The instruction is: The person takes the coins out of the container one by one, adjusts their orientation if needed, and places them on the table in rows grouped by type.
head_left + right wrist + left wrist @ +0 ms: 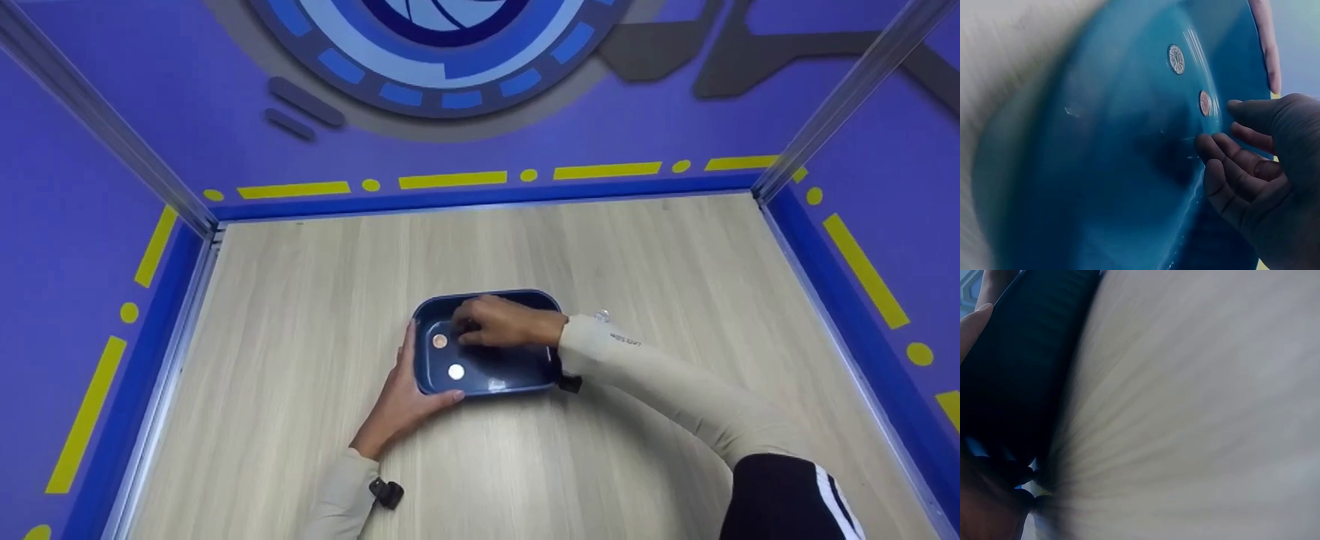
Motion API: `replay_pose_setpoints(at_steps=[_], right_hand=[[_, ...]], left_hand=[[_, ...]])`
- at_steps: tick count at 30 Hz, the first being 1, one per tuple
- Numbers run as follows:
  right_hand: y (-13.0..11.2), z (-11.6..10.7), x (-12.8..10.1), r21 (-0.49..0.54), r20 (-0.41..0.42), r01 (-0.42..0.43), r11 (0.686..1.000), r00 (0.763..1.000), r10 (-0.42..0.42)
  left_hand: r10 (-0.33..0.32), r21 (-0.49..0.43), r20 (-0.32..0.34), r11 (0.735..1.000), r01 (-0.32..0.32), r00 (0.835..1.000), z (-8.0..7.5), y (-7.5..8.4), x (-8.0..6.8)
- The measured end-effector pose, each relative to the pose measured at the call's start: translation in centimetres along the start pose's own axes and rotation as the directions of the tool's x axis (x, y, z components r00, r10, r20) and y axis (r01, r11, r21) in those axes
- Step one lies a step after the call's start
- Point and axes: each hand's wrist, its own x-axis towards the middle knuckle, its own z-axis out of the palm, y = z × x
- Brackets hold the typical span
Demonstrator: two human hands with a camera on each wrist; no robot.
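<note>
A dark blue rectangular dish point(517, 367) with rounded corners sits on the table. Two coins lie flat on its floor toward the left end: a copper-coloured coin point(440, 340) and a silver coin point(456, 371). My left hand point(409, 394) grips the dish's left end, its thumb on the near rim and its fingers along the left wall. Inside the dish, my right hand point(499, 321) hovers just right of the copper coin. In the right wrist view its thumb point(1252, 114) stands apart from the loosely bent fingers point(1235, 163), and nothing shows between them.
The dish stands on a wood-grain tabletop point(300, 315). Blue panels point(450, 161) with yellow marks enclose the left, back and right sides. A small shiny item point(602, 315), mostly hidden by the right sleeve, lies right of the dish.
</note>
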Motion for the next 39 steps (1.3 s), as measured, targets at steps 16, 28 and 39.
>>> replay_pose_setpoints(at_steps=[16,28,39], right_hand=[[0.1,0.2,2.5,0.011,0.091,0.062,0.998,0.994,-0.063],[0.3,0.9,3.7,-0.001,0.123,0.059,0.998,0.991,-0.058],[0.4,1.4,4.5,-0.054,0.117,0.054,0.997,0.992,-0.047]], left_hand=[[-0.007,-0.003,-0.002,1.0,0.007,1.0,-0.2,-0.3,0.0],[-0.015,0.006,0.014,1.0,0.015,1.0,-0.1,0.0,0.1],[-0.015,-0.003,0.004,1.0,0.015,1.0,-0.2,0.0,0.1]])
